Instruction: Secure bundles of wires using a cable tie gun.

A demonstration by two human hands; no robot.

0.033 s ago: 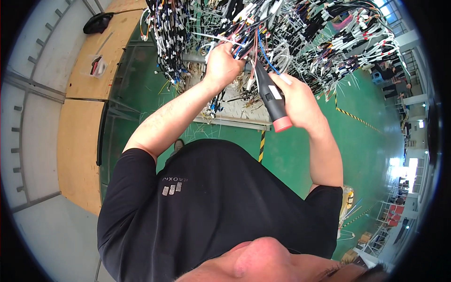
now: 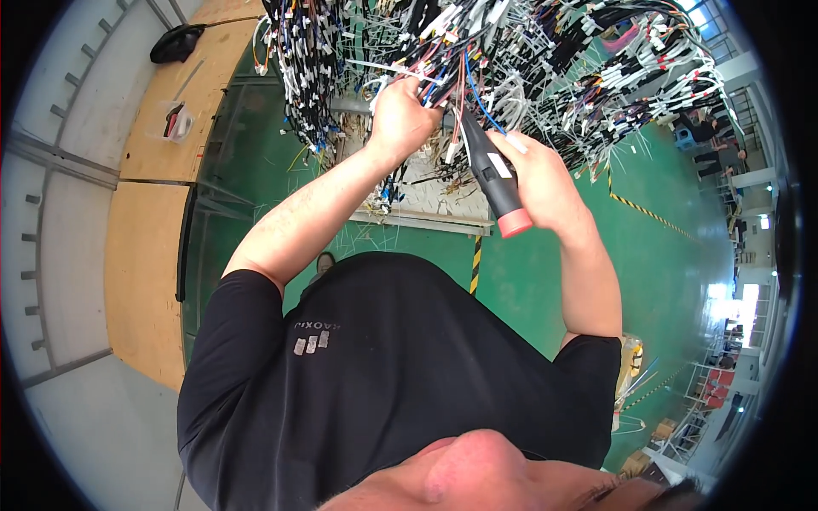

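Note:
My left hand [image 2: 400, 119] is closed around a bundle of thin wires [image 2: 458, 53] in several colours, under a large mass of hanging cables. A white cable tie [image 2: 379, 66] sticks out to the left of this bundle. In my right hand [image 2: 545, 180] is a black cable tie gun [image 2: 491, 174] with a red end cap. Its narrow nose points up into the wires, just right of my left hand. The nose tip is partly hidden among them, so I cannot tell what it touches. A blue wire [image 2: 479, 95] curves down beside the nose.
Dense cable harnesses [image 2: 652, 94] hang across the far side and right. Below them a pale platform [image 2: 426, 213] stands on the green floor [image 2: 545, 281]. A wooden bench [image 2: 145, 272] runs along the left, bearing a clear bag [image 2: 173, 125] and a black item [image 2: 177, 43].

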